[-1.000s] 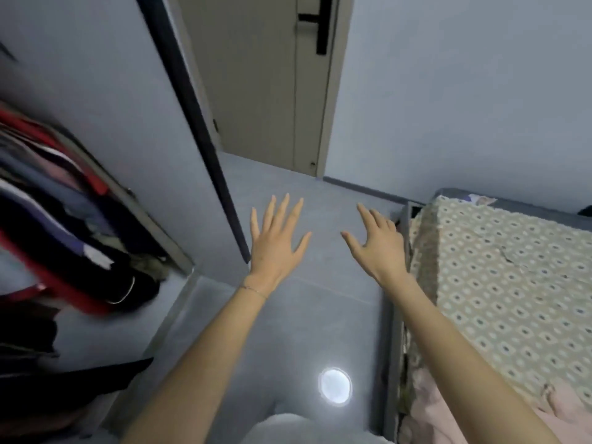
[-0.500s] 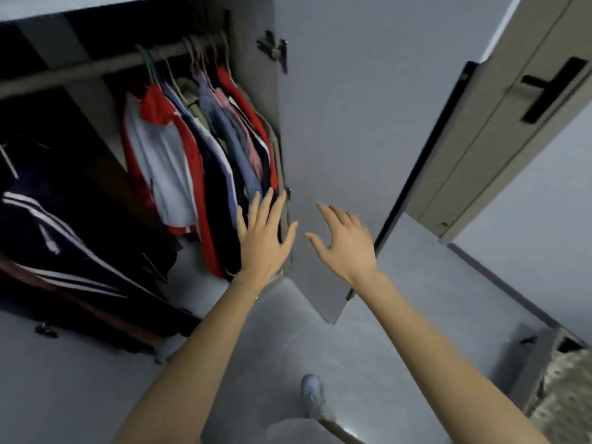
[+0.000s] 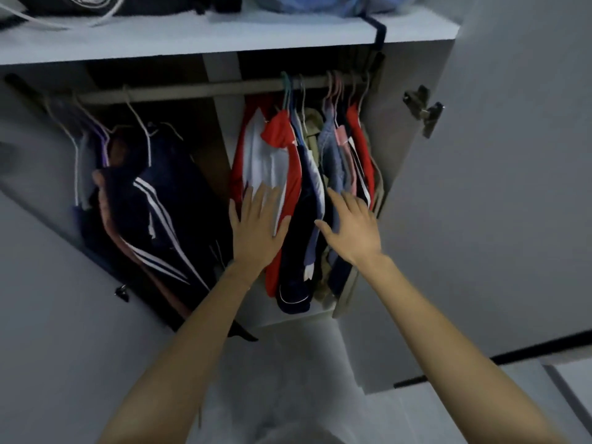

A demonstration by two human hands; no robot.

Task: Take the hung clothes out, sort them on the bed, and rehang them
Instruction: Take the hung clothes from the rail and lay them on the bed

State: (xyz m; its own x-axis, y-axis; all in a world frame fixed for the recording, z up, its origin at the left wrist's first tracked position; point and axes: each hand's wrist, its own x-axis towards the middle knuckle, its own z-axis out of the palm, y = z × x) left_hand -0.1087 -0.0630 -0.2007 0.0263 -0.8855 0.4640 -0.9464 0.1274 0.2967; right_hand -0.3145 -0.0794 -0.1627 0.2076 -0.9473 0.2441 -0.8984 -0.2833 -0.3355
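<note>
**Head view.** The clothes (image 3: 333, 155) hang in an open wardrobe from one rail (image 3: 192, 91) under one shelf (image 3: 224, 43). They form two bunches: a dark bunch (image 3: 153, 193) at left and a red, white and blue bunch at right, next to the door (image 3: 480, 187).

We see two hands, both spread flat and grasping nothing. The left hand (image 3: 256, 229) lies over the red-and-white top (image 3: 266, 161). The right hand (image 3: 350, 229) is at the blue garments beside it. We cannot tell whether either touches cloth.

We count about eight garments at right and perhaps four at left, though blur and overlap leave this uncertain.

We judge the clothes light, soft and limp. They are best lifted by the hangers (image 3: 286, 91) at the rail, several hooks together.
</note>
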